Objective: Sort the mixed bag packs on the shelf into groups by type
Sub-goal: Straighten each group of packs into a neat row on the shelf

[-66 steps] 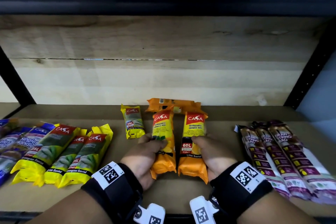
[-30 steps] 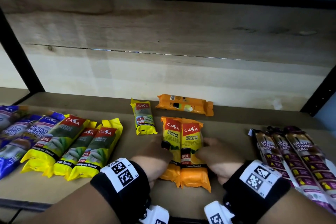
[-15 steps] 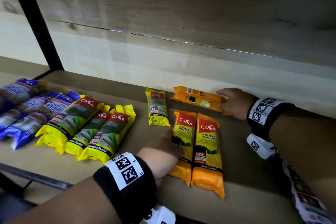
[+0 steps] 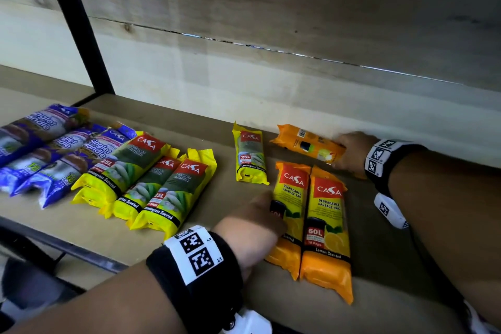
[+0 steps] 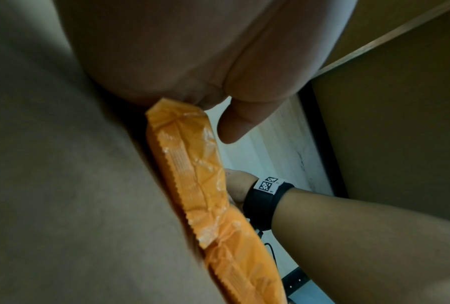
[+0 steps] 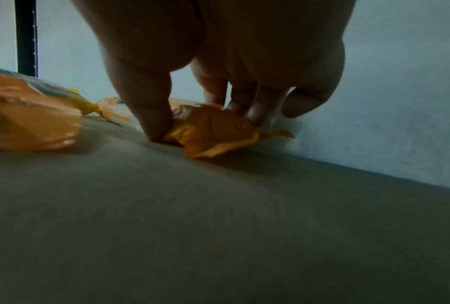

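Note:
Two orange 60L packs [image 4: 291,214] [image 4: 328,225] lie side by side at the shelf's front middle. My left hand [image 4: 252,222] holds the left one at its left edge, fingers over its label; the left wrist view shows that pack's crimped edge [image 5: 192,174] under my palm. A third orange pack [image 4: 306,144] lies crosswise, back side up, against the rear wall. My right hand [image 4: 349,152] pinches its right end, thumb and fingers closed on the crimped orange end [image 6: 213,131]. A small yellow 25L pack [image 4: 249,154] lies alone left of it.
Three yellow 25L packs [image 4: 146,179] lie in a row to the left, with several purple-blue handle-bag packs [image 4: 40,149] beyond them. A black shelf post [image 4: 76,24] stands at the back left. Bare shelf board [image 4: 81,225] shows along the front edge.
My right hand let go of the right orange pack and reached back to the crosswise orange pack, where it now pinches the end. The left hand stayed on the left pack.

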